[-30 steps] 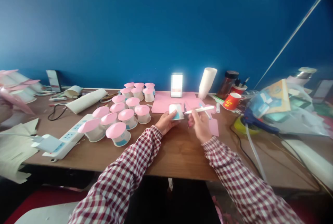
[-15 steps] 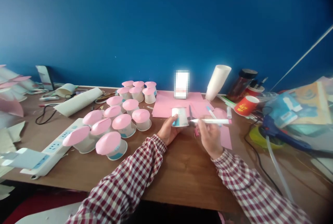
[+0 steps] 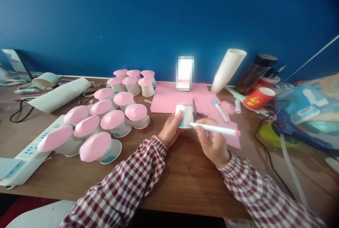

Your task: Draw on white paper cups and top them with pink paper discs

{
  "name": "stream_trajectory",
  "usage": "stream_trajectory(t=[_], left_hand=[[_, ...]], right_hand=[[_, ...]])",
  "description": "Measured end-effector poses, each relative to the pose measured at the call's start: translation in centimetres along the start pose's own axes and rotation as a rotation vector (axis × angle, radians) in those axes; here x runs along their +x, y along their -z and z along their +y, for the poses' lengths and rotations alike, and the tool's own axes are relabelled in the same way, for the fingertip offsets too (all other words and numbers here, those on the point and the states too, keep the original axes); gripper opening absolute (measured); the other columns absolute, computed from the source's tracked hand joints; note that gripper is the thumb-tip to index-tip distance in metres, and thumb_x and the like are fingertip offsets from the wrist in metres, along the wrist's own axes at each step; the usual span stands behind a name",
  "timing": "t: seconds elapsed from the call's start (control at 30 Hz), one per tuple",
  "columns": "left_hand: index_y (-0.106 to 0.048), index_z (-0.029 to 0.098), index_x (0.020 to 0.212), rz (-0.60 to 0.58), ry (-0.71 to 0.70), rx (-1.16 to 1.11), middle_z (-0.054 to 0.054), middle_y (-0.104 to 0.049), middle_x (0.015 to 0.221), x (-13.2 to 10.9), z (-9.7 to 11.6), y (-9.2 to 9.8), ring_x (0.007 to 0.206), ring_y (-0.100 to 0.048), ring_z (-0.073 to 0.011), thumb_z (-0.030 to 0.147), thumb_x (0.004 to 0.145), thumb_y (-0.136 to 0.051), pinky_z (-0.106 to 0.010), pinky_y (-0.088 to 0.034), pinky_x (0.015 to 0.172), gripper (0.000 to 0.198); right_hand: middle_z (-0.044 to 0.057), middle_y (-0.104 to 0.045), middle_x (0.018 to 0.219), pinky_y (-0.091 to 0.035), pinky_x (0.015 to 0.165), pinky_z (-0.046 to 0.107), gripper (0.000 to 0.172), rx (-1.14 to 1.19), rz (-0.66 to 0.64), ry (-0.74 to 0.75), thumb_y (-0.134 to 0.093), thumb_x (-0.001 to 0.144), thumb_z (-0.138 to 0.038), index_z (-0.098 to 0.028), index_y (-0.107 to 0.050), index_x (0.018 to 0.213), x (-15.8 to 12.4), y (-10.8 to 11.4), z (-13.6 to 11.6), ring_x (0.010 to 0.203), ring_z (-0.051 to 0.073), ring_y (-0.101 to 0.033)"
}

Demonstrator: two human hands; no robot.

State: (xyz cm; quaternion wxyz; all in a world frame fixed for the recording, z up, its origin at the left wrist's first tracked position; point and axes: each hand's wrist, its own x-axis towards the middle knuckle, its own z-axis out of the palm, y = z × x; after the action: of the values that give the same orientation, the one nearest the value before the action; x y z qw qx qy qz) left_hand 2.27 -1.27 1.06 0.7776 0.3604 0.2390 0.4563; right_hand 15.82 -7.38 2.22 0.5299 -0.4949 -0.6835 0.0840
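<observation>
The left hand (image 3: 171,129) grips a white paper cup (image 3: 188,114) at its left side, thumb across the front. The cup bears a blue patch and small blue print, too tiny to read. The right hand (image 3: 214,146) pinches a white marker pen (image 3: 221,129) with a pink end, its tip at the cup's lower right; whether it touches, I cannot tell. The cup thus sits between the hands, in front of pink paper sheets (image 3: 165,97). Right of them, a tilted red paper cup (image 3: 261,98) carries yellow lettering, not legible. Left of the left hand stand paper cups with pink disc tops (image 3: 112,119), some showing blue print, also unreadable.
</observation>
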Motion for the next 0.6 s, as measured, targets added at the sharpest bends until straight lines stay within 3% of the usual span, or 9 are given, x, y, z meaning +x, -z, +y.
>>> stream_trajectory(t=[0.6], left_hand=[[-0.063, 0.01, 0.106, 0.005, -0.052, 0.042, -0.008, -0.068, 0.09, 0.08, -0.44, -0.04, 0.088, -0.063, -0.0188, 0.048, 0.082, -0.059, -0.03, -0.047, 0.081, 0.045]], right_hand=[[0.005, -0.062, 0.09, -0.052, 0.071, 0.031, 0.01, -0.065, -0.039, 0.052, -0.051, 0.09, -0.023, -0.021, -0.058, 0.098, 0.19, -0.01, 0.25, 0.083, 0.018, -0.061]])
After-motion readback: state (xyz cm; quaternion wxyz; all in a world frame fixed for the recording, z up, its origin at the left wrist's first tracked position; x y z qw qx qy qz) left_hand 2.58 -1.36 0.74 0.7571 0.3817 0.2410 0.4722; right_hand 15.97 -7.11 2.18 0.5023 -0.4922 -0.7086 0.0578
